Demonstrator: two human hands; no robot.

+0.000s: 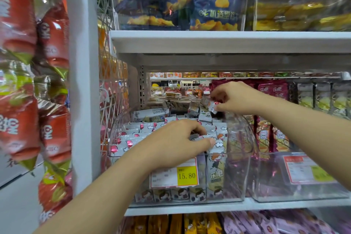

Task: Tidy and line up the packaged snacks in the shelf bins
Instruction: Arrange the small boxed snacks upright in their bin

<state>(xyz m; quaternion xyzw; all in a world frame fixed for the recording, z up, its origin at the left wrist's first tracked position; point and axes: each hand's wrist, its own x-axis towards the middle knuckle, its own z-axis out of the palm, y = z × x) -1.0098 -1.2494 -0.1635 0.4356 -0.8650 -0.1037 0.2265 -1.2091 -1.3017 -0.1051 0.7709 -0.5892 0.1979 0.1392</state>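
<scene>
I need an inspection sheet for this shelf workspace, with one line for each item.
Surface: white shelf board.
Job's things: white snack packets fill the left bin, upright in front, jumbled behind.
Clutter: nothing seen.
Grippers: left hand grips front packets; right hand pinches a small packet above the rear.
Cables: nothing seen.
Surroundings: red bags hang left; blue bags above; purple packets in the right bin.
</scene>
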